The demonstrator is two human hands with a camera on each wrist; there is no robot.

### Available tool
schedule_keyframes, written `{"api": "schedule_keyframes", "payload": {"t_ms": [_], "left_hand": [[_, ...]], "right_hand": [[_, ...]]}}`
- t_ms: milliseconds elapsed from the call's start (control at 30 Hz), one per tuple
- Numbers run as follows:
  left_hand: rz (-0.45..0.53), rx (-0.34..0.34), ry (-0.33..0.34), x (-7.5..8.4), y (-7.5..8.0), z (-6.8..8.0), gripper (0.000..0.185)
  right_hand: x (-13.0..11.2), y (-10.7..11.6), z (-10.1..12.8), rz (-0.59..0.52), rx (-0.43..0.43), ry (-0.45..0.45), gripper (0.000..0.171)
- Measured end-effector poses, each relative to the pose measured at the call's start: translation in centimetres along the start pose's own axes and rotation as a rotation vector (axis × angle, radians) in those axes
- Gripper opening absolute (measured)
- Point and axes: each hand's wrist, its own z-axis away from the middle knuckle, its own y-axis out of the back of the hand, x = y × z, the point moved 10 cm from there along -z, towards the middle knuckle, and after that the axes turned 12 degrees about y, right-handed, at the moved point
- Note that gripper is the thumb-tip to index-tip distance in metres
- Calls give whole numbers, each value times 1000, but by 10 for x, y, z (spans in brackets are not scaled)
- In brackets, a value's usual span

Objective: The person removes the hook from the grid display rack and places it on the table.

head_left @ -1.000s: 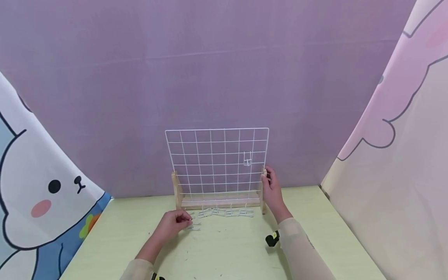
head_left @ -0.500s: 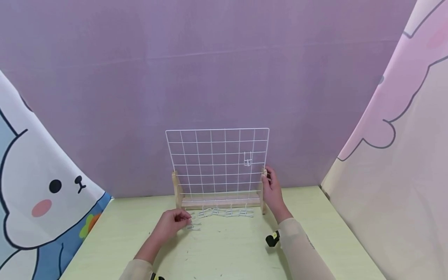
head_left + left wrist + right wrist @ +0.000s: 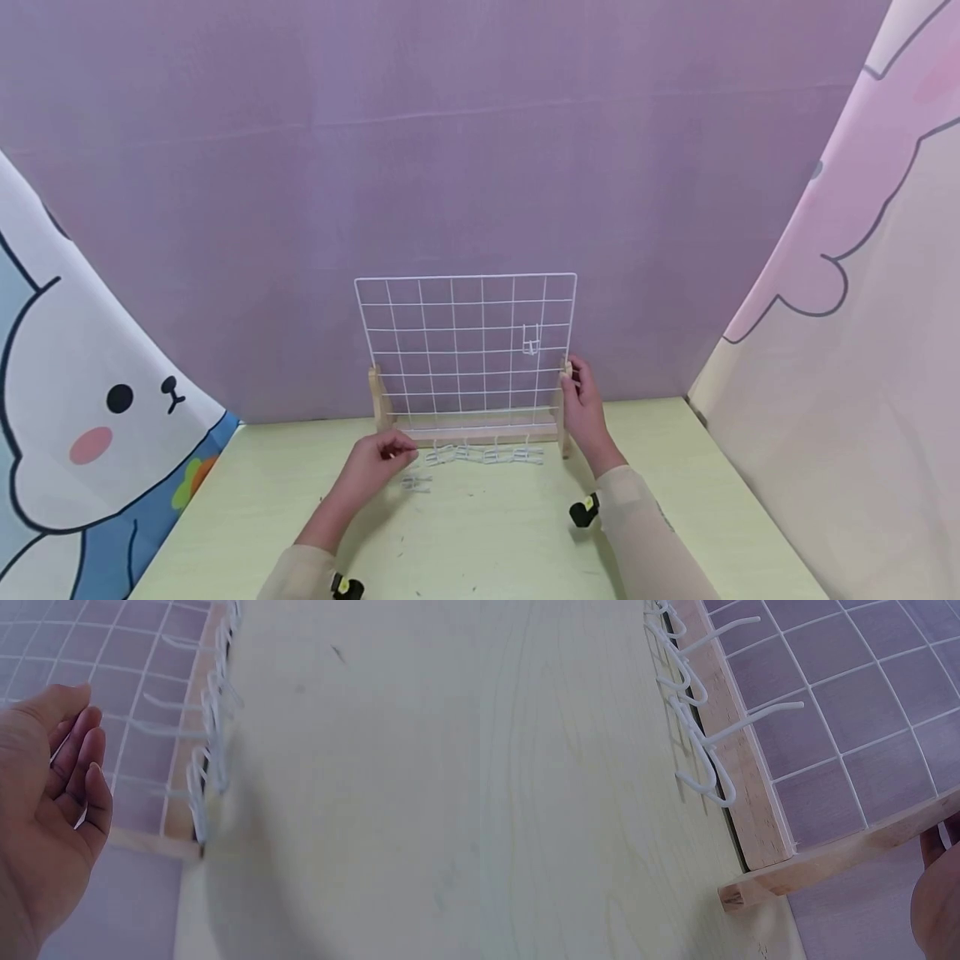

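Left hand [image 3: 375,467] lifted off table since a second ago, pinching one white wire hook [image 3: 79,817]. Right hand [image 3: 581,408] gripping wooden post of grid rack [image 3: 465,350]. Hook likely light, stiff, slippery (pinch at shank). More hooks [image 3: 487,455] lying by base.

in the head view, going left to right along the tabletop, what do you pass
left hand holding a white wire hook → loose hook on the table → row of white hooks along the wooden base → right hand gripping the right post of the wire grid stand
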Motion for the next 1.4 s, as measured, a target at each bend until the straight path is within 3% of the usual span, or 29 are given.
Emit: {"api": "schedule_keyframes", "payload": {"t_ms": [267,533,800,1233,1400], "left_hand": [[14,20,-56,39,-11,-17,9],[9,-8,-135,89,-37,-38,11],[109,-38,-223,143,-61,-49,21],[154,44,-389,207,-82,-59,27],[146,81,-435,222,-89,-62,28]], "right_hand": [[0,-1,1,0,-5,-4,40],[-2,1,0,10,-7,3,41],[-3,0,-1,-3,0,-17,44],[-3,0,-2,26,3,-2,40],[-2,1,-1,35,-2,1,41]]}}
